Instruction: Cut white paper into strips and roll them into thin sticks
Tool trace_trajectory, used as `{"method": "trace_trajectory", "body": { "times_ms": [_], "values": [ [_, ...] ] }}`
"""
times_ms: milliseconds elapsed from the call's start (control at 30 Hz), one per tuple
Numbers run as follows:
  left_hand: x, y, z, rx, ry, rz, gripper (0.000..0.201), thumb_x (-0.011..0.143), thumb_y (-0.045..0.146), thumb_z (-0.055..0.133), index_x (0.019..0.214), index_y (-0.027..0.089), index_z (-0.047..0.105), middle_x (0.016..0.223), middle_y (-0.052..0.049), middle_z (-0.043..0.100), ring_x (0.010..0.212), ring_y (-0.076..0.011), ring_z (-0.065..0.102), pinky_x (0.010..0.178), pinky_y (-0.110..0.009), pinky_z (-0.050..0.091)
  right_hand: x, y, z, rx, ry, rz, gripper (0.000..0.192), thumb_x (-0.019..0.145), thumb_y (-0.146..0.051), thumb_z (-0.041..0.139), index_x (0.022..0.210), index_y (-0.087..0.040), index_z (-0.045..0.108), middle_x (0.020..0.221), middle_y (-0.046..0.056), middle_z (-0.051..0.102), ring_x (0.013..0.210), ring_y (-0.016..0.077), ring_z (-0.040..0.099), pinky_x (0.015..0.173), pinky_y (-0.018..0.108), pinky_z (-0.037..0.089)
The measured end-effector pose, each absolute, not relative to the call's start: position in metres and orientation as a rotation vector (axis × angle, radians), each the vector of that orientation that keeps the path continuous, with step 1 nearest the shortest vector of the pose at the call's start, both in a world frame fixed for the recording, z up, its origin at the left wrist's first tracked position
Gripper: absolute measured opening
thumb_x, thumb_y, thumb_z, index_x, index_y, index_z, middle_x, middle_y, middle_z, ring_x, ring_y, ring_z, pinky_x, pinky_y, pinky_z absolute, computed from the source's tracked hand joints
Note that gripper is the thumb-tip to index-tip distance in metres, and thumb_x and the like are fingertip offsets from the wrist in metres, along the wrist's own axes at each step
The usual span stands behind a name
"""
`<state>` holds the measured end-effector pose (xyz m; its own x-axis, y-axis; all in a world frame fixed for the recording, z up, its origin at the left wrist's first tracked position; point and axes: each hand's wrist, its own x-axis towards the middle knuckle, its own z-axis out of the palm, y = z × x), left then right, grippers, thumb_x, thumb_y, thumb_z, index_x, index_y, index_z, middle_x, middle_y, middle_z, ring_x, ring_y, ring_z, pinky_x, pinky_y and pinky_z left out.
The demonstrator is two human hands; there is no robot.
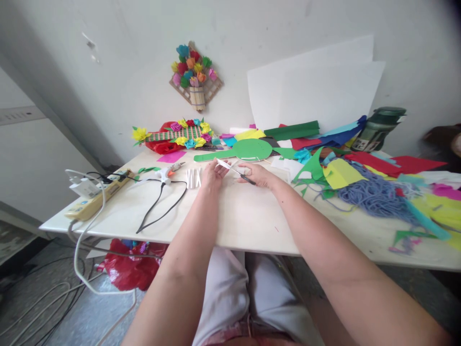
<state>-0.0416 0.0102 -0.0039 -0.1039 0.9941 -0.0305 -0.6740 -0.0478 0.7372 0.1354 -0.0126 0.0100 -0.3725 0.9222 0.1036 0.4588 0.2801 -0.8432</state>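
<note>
My left hand pinches a thin white strip that slants up toward the right, above the white table. My right hand holds small scissors with dark handles, their blades pointing left at the strip. Both hands hover close together over the table's middle. Just left of my left hand lies a small stack of white pieces.
A glue gun with a black cord and a power strip lie at the left. Coloured paper scraps, blue yarn and a green paddle shape crowd the right and back. A dark bottle stands at the far right. A red bag sits under the table.
</note>
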Motion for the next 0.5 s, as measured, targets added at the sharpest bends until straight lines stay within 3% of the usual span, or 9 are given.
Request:
{"method": "trace_trajectory", "body": {
  "times_ms": [233, 500],
  "values": [
    [-0.043, 0.01, -0.004, 0.596, 0.7, 1.557, 0.009, 0.079, 0.022, 0.06, 0.08, 0.015, 0.054, 0.076, -0.011, 0.069, 0.089, -0.0243, 0.068, 0.082, -0.035, 0.052, 0.135, -0.012, 0.009, -1.161, -1.892, 1.084, 0.075, 0.056, -0.04, 0.076, 0.124, -0.017, 0.051, 0.064, -0.004, 0.056, 0.054, 0.0082, 0.045, 0.052, 0.021, 0.038],
    [-0.045, 0.011, -0.005, 0.603, 0.694, 1.551, 0.009, 0.077, 0.021, 0.06, 0.08, 0.015, 0.055, 0.076, -0.01, 0.069, 0.088, -0.0243, 0.068, 0.082, -0.036, 0.053, 0.138, -0.003, 0.001, -1.134, -1.944, 1.043, 0.08, 0.057, -0.044, 0.075, 0.128, -0.016, 0.049, 0.058, -0.007, 0.048, 0.053, 0.0088, 0.042, 0.054, 0.022, 0.038]
  ]
}}
